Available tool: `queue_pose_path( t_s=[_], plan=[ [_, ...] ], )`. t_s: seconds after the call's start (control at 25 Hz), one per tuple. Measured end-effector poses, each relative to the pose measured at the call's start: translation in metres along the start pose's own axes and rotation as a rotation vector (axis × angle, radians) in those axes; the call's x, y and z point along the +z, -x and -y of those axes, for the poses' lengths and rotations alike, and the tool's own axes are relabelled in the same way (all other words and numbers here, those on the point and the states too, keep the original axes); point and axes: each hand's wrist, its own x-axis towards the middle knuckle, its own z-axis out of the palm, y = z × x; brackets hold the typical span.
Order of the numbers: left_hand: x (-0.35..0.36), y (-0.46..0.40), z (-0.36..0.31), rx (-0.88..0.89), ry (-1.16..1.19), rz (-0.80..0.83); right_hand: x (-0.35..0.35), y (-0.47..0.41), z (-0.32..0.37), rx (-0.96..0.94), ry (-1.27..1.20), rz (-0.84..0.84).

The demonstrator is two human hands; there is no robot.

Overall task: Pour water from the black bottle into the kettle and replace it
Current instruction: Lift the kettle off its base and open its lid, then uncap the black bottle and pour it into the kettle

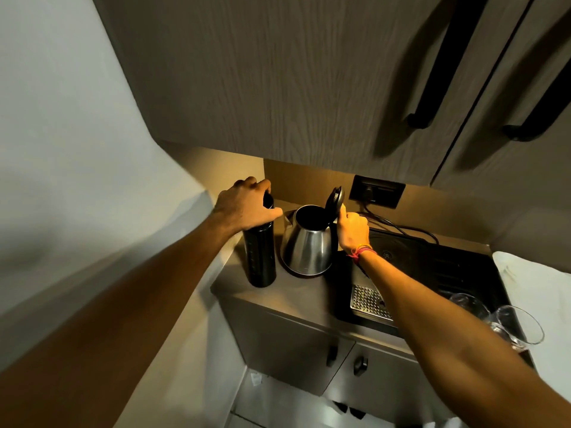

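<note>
A tall black bottle stands upright on the counter at the left. My left hand wraps over its top from above. Right beside it sits a steel kettle with its black lid tipped up and the dark mouth exposed. My right hand grips the kettle's handle on the right side, thumb near the lid hinge. A red thread band circles that wrist.
A black tray with a perforated metal drip grate lies to the right, with two glasses at its near edge. A wall socket with cables sits behind. Overhead cabinets hang low above; a wall closes the left side.
</note>
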Motion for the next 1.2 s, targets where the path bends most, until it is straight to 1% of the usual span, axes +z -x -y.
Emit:
queue_pose_path(
  t_s=[0.08,0.16,0.24,0.28,0.32,0.4,0.44,0.48,0.6,0.64,0.68,0.72,0.8,0.84,0.88,0.92,1.0,1.04,1.08,1.12,1.2],
  plan=[
    [-0.008,0.001,0.005,0.067,0.098,0.061,0.009,-0.007,-0.003,-0.053,0.145,-0.005],
    [-0.021,0.003,0.012,0.099,0.173,0.174,0.015,-0.013,0.005,-0.062,0.189,0.044],
    [-0.030,0.004,0.016,0.096,0.215,0.259,0.014,-0.020,0.010,-0.081,0.153,0.046],
    [-0.033,0.006,0.015,0.073,0.194,0.257,0.014,-0.020,0.009,-0.090,0.153,0.047],
    [-0.034,0.007,0.013,0.022,0.125,0.220,0.013,-0.019,0.008,-0.121,0.184,0.045],
    [-0.038,0.011,0.004,-0.127,-0.119,0.045,0.011,-0.020,0.008,-0.149,0.231,0.064],
    [-0.039,0.011,0.002,-0.164,-0.179,-0.010,0.011,-0.020,0.009,-0.144,0.245,0.062],
    [-0.040,0.010,0.001,-0.171,-0.172,0.006,0.012,-0.020,0.008,-0.153,0.269,0.062],
    [-0.044,0.008,0.002,-0.057,0.049,0.297,0.014,-0.020,0.006,-0.125,0.328,0.107],
    [-0.044,0.009,0.003,-0.049,0.086,0.321,0.014,-0.020,0.006,-0.131,0.338,0.121],
    [-0.042,0.011,0.002,-0.071,0.086,0.270,0.013,-0.018,0.006,-0.142,0.344,0.132],
    [-0.040,0.013,-0.001,-0.112,0.064,0.159,0.012,-0.017,0.005,-0.149,0.346,0.134],
    [-0.038,0.019,-0.016,-0.158,0.030,-0.173,0.011,-0.016,0.004,-0.150,0.334,0.141],
    [-0.035,0.021,-0.024,-0.117,0.052,-0.318,0.011,-0.014,0.006,-0.141,0.324,0.140],
    [-0.031,0.023,-0.033,-0.032,0.098,-0.384,0.011,-0.013,0.005,-0.134,0.305,0.140],
    [-0.024,0.027,-0.044,0.077,0.136,-0.342,0.011,-0.014,0.007,-0.125,0.281,0.141],
    [0.009,0.040,-0.069,0.273,0.124,-0.101,0.011,-0.017,0.008,-0.089,0.253,0.142],
    [0.032,0.048,-0.080,0.307,0.077,0.011,0.011,-0.017,0.008,-0.062,0.247,0.133],
    [0.056,0.056,-0.089,0.293,0.041,0.104,0.011,-0.018,0.008,-0.050,0.249,0.126],
    [0.079,0.063,-0.096,0.234,0.040,0.188,0.012,-0.018,0.008,-0.065,0.247,0.122],
    [0.119,0.072,-0.101,0.059,0.105,0.347,0.015,-0.018,0.005,-0.128,0.299,0.130]
  ],
)
